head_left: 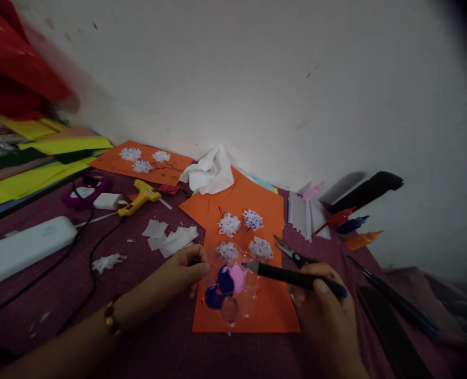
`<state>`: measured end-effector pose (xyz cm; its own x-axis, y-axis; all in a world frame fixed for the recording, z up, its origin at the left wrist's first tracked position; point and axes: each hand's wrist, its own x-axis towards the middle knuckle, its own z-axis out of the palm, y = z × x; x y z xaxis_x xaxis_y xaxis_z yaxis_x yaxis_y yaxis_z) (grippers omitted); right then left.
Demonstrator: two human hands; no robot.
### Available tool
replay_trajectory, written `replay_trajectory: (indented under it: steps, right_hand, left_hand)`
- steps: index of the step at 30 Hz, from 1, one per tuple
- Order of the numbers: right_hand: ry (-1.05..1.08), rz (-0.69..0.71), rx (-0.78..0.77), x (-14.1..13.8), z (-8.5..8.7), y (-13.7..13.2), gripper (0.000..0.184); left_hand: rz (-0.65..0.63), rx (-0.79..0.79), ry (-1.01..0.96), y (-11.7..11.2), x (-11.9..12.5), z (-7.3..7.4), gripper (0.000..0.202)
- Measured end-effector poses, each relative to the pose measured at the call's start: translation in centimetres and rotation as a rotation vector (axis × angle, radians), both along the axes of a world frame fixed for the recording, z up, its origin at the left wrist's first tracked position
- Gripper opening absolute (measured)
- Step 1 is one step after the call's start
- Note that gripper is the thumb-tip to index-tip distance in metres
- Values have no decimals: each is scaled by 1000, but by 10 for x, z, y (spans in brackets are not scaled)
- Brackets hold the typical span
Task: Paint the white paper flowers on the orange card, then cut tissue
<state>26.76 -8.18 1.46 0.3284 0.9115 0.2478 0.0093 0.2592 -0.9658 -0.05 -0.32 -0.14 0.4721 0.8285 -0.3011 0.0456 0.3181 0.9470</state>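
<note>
My right hand (322, 297) grips a thick black pen (284, 275), its grey, tapering tip pointing left over a clear plastic paint palette (251, 305). Dark blue paint (225, 281) and pink paint (237, 278) fill some of its round wells. At the palette's left edge, my left hand (188, 268) has its fingers closed; something dark shows between them, too hidden to name. Under the palette lies an orange paper sheet (265, 318). White crumpled-paper flowers with blue specks (229, 225) sit on it, one partly seen through the palette.
Scissors (291, 251) lie right of the sheet, near paint tubes (363, 239). A white tissue (212, 171) sits behind. On the left are torn paper (172, 239), a yellow glue gun (141, 197), a white power strip (28, 247) and black cables. A white wall (237, 79) rises behind.
</note>
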Motion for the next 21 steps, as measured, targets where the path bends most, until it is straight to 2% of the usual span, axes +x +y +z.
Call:
replay_trajectory:
  steps: [4, 10, 17, 21]
  right_hand:
    - [-76, 20, -28, -1, -8, -5, 15]
    - [-216, 3, -36, -9, -7, -6, 16]
    - [-418, -12, 46, -23, 5, -7, 11]
    - [-564, -37, 111, -26, 3, -9, 5]
  left_hand:
    - [9, 30, 52, 0, 1, 0, 20]
    - [-3, 52, 71, -2, 2, 1, 23]
    - [0, 98, 92, -4, 3, 1, 21]
    - [21, 97, 98, -6, 3, 2, 19]
